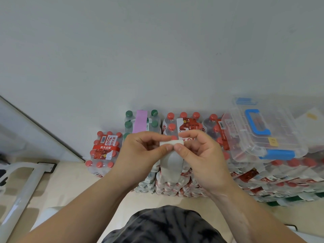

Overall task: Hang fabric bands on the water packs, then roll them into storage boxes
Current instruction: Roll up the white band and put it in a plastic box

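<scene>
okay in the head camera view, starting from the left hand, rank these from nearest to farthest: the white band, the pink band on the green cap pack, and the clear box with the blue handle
From the left hand:
1. White band: pinched in its grip, shared with the right hand.
2. Pink band: lying over the green cap pack, just beyond the hand.
3. Clear box: far right, on top of the red cap packs.

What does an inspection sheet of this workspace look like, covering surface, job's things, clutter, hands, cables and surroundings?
Surface: pale floor.
Job's things: white band held up in both hands; pink band lying on the green-capped pack; red-capped packs stacked against the wall; clear storage box, blue handle, on the packs at right.
Clutter: white frame at left.
Hands: left hand and right hand pinch the white band's top edge.
Cables: nothing seen.
Surroundings: plain wall.
</scene>
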